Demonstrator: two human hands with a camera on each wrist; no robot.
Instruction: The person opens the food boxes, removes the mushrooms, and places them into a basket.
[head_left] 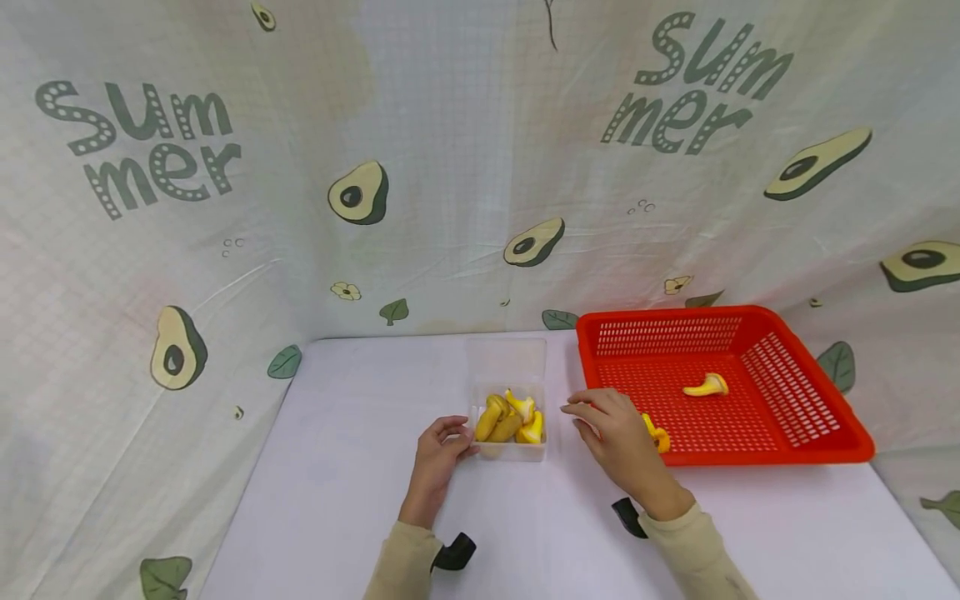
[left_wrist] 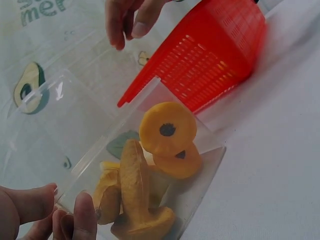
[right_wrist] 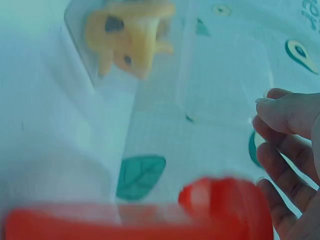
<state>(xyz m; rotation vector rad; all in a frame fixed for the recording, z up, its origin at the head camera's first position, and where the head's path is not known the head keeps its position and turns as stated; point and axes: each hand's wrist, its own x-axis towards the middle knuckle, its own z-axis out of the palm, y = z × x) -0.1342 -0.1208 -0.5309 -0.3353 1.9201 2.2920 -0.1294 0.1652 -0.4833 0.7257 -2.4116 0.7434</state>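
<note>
A white worktop (head_left: 337, 467) sits enclosed on three sides by a pale cloth backdrop (head_left: 450, 167) printed with avocados, leaves and the word "Summer". At its centre, a clear plastic box (head_left: 508, 400) holds several yellow toy mushrooms (head_left: 510, 421). The left hand (head_left: 438, 454) touches the box's left side, fingers loosely curved against it. The right hand (head_left: 611, 429) hovers just right of the box, fingers relaxed and empty. A red basket (head_left: 780, 417) beside it holds two more mushrooms.
</note>
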